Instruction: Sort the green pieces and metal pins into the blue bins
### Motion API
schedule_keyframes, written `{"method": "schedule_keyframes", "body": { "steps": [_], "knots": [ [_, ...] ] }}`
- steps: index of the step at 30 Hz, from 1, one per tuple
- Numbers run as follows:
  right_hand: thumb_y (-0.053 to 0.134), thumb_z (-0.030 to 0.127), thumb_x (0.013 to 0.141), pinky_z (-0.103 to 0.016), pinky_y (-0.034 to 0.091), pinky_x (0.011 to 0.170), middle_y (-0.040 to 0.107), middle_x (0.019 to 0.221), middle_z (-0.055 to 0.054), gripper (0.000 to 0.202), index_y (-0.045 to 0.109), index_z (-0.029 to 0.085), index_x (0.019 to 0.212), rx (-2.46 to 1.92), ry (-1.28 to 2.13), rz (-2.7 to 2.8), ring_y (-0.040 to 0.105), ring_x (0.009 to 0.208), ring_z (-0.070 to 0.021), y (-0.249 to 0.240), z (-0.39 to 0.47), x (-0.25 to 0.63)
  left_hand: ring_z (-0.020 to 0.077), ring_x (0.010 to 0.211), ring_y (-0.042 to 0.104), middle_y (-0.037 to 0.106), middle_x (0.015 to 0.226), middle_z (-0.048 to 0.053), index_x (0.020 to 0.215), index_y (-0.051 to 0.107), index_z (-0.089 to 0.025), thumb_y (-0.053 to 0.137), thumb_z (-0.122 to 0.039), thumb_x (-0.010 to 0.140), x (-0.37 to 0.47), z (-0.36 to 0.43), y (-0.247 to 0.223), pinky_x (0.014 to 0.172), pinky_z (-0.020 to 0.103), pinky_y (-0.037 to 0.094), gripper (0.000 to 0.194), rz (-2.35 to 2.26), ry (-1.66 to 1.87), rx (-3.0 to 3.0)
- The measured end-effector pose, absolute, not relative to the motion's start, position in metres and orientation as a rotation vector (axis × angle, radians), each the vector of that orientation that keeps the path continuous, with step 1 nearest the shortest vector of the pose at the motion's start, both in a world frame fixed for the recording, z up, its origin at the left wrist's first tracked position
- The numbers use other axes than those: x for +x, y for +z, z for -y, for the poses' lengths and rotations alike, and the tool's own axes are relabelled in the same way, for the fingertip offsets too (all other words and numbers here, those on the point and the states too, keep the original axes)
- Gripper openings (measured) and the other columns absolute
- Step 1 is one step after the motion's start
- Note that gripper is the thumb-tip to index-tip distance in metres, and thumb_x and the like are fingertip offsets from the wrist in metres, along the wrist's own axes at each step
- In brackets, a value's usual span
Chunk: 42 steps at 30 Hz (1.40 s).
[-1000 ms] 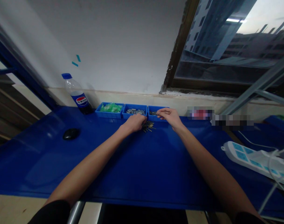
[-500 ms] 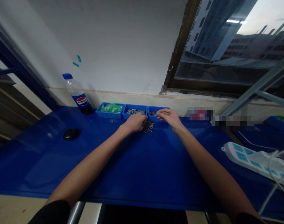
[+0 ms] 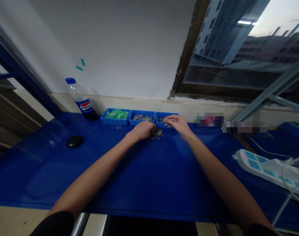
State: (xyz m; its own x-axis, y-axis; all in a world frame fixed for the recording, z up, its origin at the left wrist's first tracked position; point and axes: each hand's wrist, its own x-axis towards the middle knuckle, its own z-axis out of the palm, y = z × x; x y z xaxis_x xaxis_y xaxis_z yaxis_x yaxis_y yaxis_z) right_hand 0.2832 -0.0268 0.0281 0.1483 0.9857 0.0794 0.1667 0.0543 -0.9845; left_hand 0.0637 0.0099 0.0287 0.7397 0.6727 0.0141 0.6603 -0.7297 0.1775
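On the blue table, a small pile of thin, brass-coloured and dark screw-like pieces (image 3: 157,133) lies in front of the bins. My left hand (image 3: 144,129) is closed at the pile's left side, its fingertips turned down and partly hidden; what they grip does not show. My right hand (image 3: 179,125) has thumb and fingers pinched together at the front of the right blue bin (image 3: 174,115), which holds similar thin pieces. Anything inside this pinch is too small to make out. The middle blue bin (image 3: 139,123), behind my left hand, contains small grey metal parts.
A left blue bin (image 3: 115,122) holds green plastic packets (image 3: 118,113). Farther left stand a Pepsi bottle (image 3: 84,106) and a black mouse (image 3: 74,141). At the right lie a white power strip (image 3: 258,165) with cables and some blurred items. A wall and window rise behind.
My left hand has dipped very slightly beside the pile. The right hand keeps its pinch in nearly the same place at the right bin.
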Motion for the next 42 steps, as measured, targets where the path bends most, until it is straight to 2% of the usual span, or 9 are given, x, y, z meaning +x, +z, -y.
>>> {"method": "schedule_keyframes", "body": {
  "steps": [13, 22, 27, 33, 35, 39, 42],
  "knots": [
    [0.078, 0.025, 0.075, -0.026, 0.054, 0.063, 0.079, 0.080, -0.007, 0.009, 0.075, 0.018, 0.080, -1.353, 0.976, 1.248, 0.073, 0.072, -0.0176, 0.026, 0.027, 0.282, 0.0242, 0.089, 0.067, 0.070, 0.096, 0.010, 0.098, 0.070, -0.018, 0.063, -0.010, 0.076, 0.062, -0.011, 0.027, 0.071, 0.029, 0.044, 0.024, -1.114, 0.164, 2.790],
    [0.077, 0.025, 0.075, -0.026, 0.054, 0.063, 0.079, 0.080, -0.007, 0.009, 0.074, 0.018, 0.080, -1.360, 0.988, 1.250, 0.073, 0.072, -0.0177, 0.023, 0.026, 0.283, 0.0228, 0.087, 0.065, 0.069, 0.095, 0.010, 0.099, 0.067, -0.016, 0.058, 0.001, 0.071, 0.064, -0.017, 0.018, 0.071, 0.029, 0.042, 0.034, -1.021, 0.228, 2.797],
    [0.078, 0.027, 0.075, -0.028, 0.055, 0.065, 0.080, 0.082, -0.007, 0.010, 0.074, 0.019, 0.081, -1.359, 0.986, 1.261, 0.073, 0.074, -0.0184, 0.024, 0.026, 0.282, 0.0207, 0.080, 0.064, 0.070, 0.088, 0.009, 0.099, 0.070, -0.015, 0.058, 0.001, 0.070, 0.060, -0.019, 0.028, 0.069, 0.029, 0.042, 0.035, -0.993, 0.312, 2.772],
    [0.080, 0.029, 0.074, -0.027, 0.055, 0.065, 0.080, 0.084, -0.008, 0.015, 0.074, 0.018, 0.083, -1.352, 1.005, 1.280, 0.073, 0.074, -0.0179, 0.025, 0.028, 0.281, 0.0166, 0.077, 0.066, 0.074, 0.088, 0.005, 0.125, 0.068, -0.014, 0.058, -0.003, 0.074, 0.058, -0.017, 0.043, 0.073, 0.026, 0.047, 0.053, -0.874, 0.588, 2.622],
    [0.081, 0.029, 0.074, -0.026, 0.055, 0.064, 0.080, 0.084, -0.008, 0.016, 0.075, 0.018, 0.084, -1.356, 1.031, 1.292, 0.074, 0.075, -0.0181, 0.026, 0.029, 0.281, 0.0152, 0.077, 0.068, 0.074, 0.086, 0.005, 0.120, 0.071, -0.014, 0.059, -0.006, 0.076, 0.060, -0.016, 0.045, 0.073, 0.025, 0.050, 0.046, -0.834, 0.675, 2.519],
    [0.081, 0.026, 0.076, -0.025, 0.056, 0.064, 0.081, 0.084, -0.008, 0.014, 0.076, 0.018, 0.087, -1.373, 1.104, 1.330, 0.075, 0.076, -0.0176, 0.025, 0.030, 0.281, 0.0150, 0.075, 0.070, 0.076, 0.080, 0.005, 0.094, 0.076, -0.013, 0.066, -0.015, 0.077, 0.065, -0.015, 0.046, 0.072, 0.025, 0.054, 0.019, -0.806, 0.773, 2.297],
    [0.081, 0.023, 0.077, -0.026, 0.059, 0.067, 0.081, 0.086, -0.008, 0.017, 0.077, 0.019, 0.093, -1.355, 1.206, 1.346, 0.075, 0.077, -0.0172, 0.026, 0.032, 0.280, 0.0158, 0.074, 0.072, 0.077, 0.080, 0.007, 0.084, 0.075, -0.013, 0.073, -0.022, 0.076, 0.066, -0.016, 0.045, 0.072, 0.026, 0.057, 0.012, -0.797, 0.832, 2.114]
  ]
}}
